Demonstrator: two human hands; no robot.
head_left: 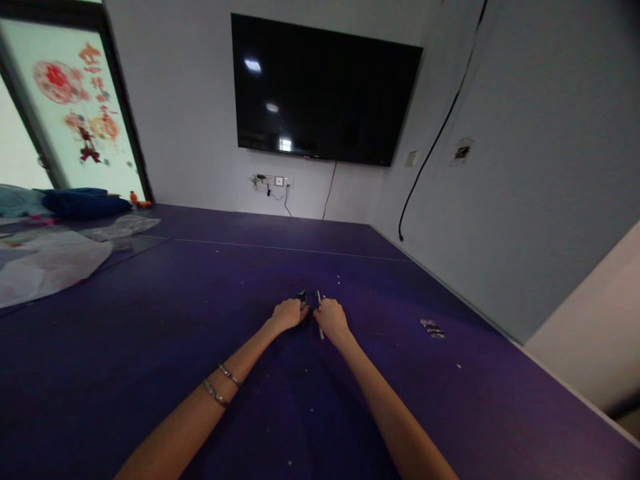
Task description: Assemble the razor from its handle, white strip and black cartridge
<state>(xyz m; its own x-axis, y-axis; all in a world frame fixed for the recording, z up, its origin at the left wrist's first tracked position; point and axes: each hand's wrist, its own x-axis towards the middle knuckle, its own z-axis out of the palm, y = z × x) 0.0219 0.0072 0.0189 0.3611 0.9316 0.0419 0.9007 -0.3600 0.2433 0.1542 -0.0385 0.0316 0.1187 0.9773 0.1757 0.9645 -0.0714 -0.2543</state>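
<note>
1. Head view: two bare hands work close together, just apart, over a purple floor, both forearms reaching forward from the lower edge.
2. The left hand has its grip closed on a small dark object, whose top shows past the knuckles; its exact shape is too small to tell. Two bracelets circle the forearm.
3. The right hand has its grip clamped on a thin pale stick, which sticks out above and below the fingers, just beside the dark object. The two pieces stand side by side, with a narrow gap between them.
4. To the right of the hands, well apart from them, a small flat packet lies on the floor; pale specks dot the purple around it.
5. At far left, a crumpled clear sheet spreads near a dark blue cloth, beside a glass door bearing red decorations.
6. On the wall ahead hangs a dark-screened television above a row of sockets; a black cable dangles along the right-hand wall.
</note>
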